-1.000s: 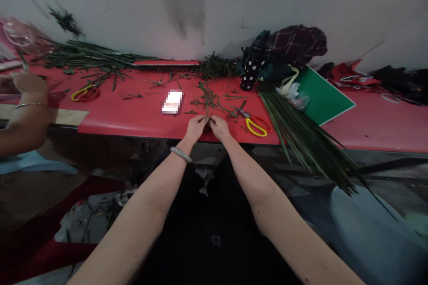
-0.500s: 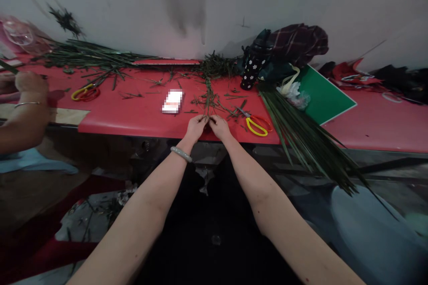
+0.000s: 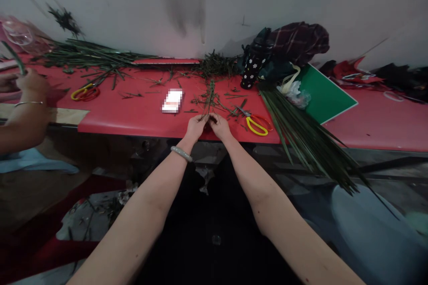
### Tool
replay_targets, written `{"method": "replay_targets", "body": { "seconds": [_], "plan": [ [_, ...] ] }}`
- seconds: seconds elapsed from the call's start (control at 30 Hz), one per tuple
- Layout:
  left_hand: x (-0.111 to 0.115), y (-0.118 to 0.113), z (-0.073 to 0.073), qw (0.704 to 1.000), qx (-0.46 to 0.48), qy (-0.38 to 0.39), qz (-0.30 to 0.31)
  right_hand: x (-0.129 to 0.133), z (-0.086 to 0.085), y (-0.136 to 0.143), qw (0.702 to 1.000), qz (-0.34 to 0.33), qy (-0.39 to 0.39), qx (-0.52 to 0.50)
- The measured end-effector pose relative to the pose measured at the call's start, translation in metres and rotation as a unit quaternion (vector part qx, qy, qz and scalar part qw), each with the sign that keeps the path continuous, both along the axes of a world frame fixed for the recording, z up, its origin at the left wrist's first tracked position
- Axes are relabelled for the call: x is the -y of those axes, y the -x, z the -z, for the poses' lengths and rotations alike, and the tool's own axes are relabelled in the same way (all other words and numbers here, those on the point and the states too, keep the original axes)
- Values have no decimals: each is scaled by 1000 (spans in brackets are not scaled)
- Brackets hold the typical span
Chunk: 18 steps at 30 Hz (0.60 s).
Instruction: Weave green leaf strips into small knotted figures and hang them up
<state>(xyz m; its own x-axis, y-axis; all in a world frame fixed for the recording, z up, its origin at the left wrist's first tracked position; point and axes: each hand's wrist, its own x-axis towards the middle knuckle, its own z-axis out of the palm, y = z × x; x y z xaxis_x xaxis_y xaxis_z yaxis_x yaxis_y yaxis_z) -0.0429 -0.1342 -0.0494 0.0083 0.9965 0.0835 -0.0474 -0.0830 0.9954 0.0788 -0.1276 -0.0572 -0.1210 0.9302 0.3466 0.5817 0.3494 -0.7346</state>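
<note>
Close together at the front edge of the red-covered table (image 3: 143, 120), my two hands work on thin green leaf strips. My left hand (image 3: 196, 125) is closed on the near ends of a narrow woven piece of green leaf strips (image 3: 210, 93), which stretches away from me over the red cover. Beside it, my right hand (image 3: 219, 125) pinches the same strips with thumb and fingers. Exactly where the strips run between the fingertips is hidden. Scissors (image 3: 257, 124) with one yellow and one red handle lie right of my right hand. Leaf scraps (image 3: 234, 110) are scattered around the piece.
A phone (image 3: 172, 100) lies left of the piece. Long green leaves (image 3: 304, 136) overhang the table edge at right, by a flowered bottle (image 3: 253, 69) and a green board (image 3: 329, 95). More scissors (image 3: 85, 92) and another person's hand (image 3: 31, 82) are at left.
My hands stay in place, with the right fingers slightly shifted and the woven piece tilted a little rightward. At left, the other person's green leaf strip has swung more upright.
</note>
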Motion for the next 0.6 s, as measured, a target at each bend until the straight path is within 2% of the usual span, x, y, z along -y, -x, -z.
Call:
{"method": "replay_targets", "body": {
  "seconds": [0.17,0.33,0.6],
  "plan": [
    [-1,1,1,1000,-7,-13,-16,2,-1,0,1000,2,-12,0],
    [-2,1,3,1000,-28,-13,-6,4,-2,-1,998,11,-39,-39],
    [-1,-1,0,1000,-23,-19,6,4,-3,-1,997,21,-39,-63]
  ]
}}
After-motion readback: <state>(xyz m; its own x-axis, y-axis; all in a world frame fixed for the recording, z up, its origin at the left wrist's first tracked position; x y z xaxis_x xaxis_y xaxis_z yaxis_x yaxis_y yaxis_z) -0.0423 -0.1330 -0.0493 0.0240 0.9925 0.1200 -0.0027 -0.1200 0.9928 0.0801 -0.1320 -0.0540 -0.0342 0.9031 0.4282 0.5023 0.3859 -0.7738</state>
